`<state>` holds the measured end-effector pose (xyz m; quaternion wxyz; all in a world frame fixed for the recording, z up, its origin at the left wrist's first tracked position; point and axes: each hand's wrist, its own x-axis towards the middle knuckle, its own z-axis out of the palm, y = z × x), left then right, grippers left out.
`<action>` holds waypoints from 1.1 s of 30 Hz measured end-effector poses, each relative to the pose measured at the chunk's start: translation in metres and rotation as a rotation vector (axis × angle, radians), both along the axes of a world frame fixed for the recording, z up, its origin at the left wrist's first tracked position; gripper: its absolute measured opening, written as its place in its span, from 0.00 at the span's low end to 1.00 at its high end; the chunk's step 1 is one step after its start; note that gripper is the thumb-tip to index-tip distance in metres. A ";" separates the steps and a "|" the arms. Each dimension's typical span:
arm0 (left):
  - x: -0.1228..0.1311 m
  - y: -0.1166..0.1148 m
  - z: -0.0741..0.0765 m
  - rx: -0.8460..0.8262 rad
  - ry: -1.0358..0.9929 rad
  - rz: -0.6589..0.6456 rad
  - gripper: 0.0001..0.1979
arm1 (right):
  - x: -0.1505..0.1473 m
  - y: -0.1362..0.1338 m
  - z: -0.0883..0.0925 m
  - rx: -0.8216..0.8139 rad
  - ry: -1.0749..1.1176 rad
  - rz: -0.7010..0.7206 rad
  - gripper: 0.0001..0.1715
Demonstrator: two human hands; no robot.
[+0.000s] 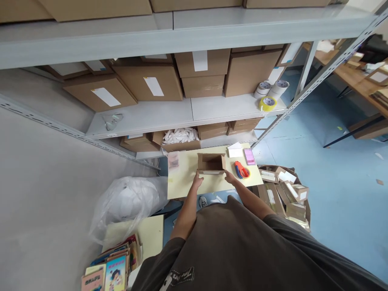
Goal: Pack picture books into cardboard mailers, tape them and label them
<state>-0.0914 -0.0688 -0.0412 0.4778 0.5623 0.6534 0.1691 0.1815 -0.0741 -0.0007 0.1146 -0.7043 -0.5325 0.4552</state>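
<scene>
A small brown cardboard box [211,156] stands on the pale yellow table [183,184], its top open and its inside dark. My left hand [197,180] grips its near left corner. At the near right corner, my right hand [230,177] is closed on the same box. Just right of it lies a red and blue tape dispenser [241,170] with a roll in it. Behind the dispenser are white cards or papers [235,150] and a stack of pink packets [249,157]. A pale pink packet [173,160] lies at the table's left side.
A grey metal shelf [145,115] with cartons [201,87] rises behind the table. Tape rolls [267,103] stand on its right end. A large plastic bag [130,200] and books [115,270] are at left. On the right, a big carton holds used boxes [285,194].
</scene>
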 end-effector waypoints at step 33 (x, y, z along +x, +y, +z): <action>-0.013 0.035 0.018 0.177 0.134 -0.183 0.10 | -0.036 0.094 -0.009 0.110 -0.361 0.343 0.68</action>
